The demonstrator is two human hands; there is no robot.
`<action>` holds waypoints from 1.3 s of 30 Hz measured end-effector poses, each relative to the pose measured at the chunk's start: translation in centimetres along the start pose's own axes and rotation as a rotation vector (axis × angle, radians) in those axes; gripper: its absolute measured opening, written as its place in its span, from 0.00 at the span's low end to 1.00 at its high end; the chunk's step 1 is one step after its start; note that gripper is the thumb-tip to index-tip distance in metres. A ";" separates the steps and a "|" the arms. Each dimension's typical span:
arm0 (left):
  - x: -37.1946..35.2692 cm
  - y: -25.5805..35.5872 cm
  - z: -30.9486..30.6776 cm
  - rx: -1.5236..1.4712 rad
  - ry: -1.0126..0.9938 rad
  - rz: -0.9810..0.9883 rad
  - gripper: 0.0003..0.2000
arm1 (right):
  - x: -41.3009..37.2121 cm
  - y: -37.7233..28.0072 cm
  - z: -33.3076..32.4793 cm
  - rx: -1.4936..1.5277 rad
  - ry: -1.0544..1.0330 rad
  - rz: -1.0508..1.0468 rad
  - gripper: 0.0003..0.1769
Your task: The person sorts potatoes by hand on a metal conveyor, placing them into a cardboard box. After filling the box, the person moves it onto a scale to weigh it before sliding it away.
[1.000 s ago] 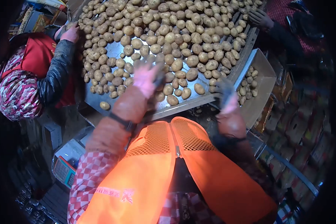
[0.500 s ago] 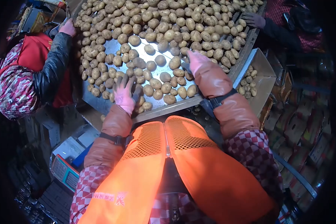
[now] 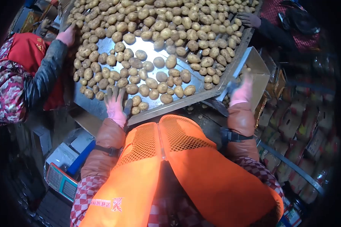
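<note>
The left hand lies splayed and empty among potatoes at its fingertips; the right hand hangs open above the cardboard box. It is probably best to close the left on one near potato rather than sweep several over the table rim.

2 gloved hands: left hand palm down, fingers spread, arm forward; right hand out to the side, fingers loose, blurred.
</note>
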State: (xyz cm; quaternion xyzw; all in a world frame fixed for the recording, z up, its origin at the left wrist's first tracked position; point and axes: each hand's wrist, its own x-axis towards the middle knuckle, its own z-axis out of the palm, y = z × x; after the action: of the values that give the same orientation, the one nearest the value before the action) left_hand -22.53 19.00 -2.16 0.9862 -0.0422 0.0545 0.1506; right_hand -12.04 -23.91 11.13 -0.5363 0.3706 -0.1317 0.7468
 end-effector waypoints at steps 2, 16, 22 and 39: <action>0.6 0.6 0.2 -0.018 -0.010 -0.017 0.30 | 2.3 5.4 -1.1 -0.478 -0.270 0.204 0.28; 0.0 0.5 -0.1 -0.022 0.012 -0.002 0.29 | 5.1 3.8 -3.0 -1.623 0.056 -0.957 0.36; -0.1 0.6 -0.2 -0.003 0.004 0.005 0.29 | 4.2 14.3 7.0 -1.859 -0.031 -0.597 0.41; 0.2 0.9 -0.4 0.020 0.008 0.008 0.29 | 15.7 3.6 3.8 -1.704 -0.236 -0.543 0.26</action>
State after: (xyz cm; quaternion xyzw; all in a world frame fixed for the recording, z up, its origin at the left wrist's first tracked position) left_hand -22.46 18.23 -1.54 0.9872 -0.0452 0.0594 0.1409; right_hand 0.66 -29.16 1.96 -0.9870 0.1244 0.0717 0.0726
